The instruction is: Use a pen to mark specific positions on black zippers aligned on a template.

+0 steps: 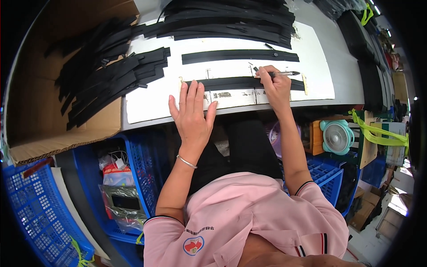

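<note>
A black zipper strip (231, 82) lies flat along the near part of the white board (151, 104). My left hand (192, 111) rests palm down with fingers spread, pressing the strip's left end. My right hand (275, 84) grips a silver pen (284, 73), its tip at the strip's upper edge near the middle. A second black zipper strip (240, 56) lies parallel just beyond it.
A heap of black zipper strips (231, 20) lies at the board's far edge, another pile (111, 75) spills into the cardboard box (35, 115) at left. Blue plastic crates (35, 213) stand below left. A small teal fan (336, 136) sits under the table at right.
</note>
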Tool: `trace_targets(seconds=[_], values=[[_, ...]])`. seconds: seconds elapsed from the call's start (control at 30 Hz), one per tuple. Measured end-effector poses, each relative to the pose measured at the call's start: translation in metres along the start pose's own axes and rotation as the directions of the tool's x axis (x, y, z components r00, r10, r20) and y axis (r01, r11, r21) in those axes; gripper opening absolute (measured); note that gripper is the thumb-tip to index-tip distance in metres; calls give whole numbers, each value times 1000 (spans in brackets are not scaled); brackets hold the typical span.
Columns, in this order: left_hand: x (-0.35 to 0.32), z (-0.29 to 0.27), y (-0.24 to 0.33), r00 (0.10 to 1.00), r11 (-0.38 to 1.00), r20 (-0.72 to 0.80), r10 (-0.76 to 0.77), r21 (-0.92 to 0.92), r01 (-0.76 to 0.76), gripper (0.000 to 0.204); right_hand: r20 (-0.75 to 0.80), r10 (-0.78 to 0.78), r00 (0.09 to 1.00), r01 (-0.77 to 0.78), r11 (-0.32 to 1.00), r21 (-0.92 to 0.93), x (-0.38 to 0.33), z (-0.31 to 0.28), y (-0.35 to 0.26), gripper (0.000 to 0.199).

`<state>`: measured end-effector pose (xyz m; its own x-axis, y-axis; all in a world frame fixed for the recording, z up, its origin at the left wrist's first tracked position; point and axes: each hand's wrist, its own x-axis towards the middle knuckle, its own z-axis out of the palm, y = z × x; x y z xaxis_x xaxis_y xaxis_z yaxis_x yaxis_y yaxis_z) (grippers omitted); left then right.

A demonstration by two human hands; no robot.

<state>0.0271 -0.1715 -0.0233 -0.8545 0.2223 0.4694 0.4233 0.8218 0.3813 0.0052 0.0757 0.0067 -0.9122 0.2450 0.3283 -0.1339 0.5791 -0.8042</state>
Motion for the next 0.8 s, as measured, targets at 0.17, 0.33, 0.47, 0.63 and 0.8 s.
trace_targets(seconds=[0.17, 0.33, 0.47, 0.63, 0.8], values=[[0, -1, 0, 1000, 1000, 9, 3, 6, -3, 57, 19, -49, 999, 49, 998, -33, 2, 5, 3, 24], [0, -1, 0, 1000, 1000, 20, 1, -4, -1, 58, -11, -130, 991, 128, 984, -121, 4, 9, 10, 21], [8, -4, 11, 1000, 999, -20, -15, -47, 14, 55, 31, -72, 997, 76, 984, -160, 2, 5, 6, 20], [38, 17, 46, 994, 928, -79, 81, -356, -104, 38, -18, -200, 980, 195, 967, -164, 3, 11, 11, 18], [56, 42, 64, 995, 890, -51, 83, -446, -97, 14, -40, -208, 977, 202, 972, -119, 3, 12, 13, 16]])
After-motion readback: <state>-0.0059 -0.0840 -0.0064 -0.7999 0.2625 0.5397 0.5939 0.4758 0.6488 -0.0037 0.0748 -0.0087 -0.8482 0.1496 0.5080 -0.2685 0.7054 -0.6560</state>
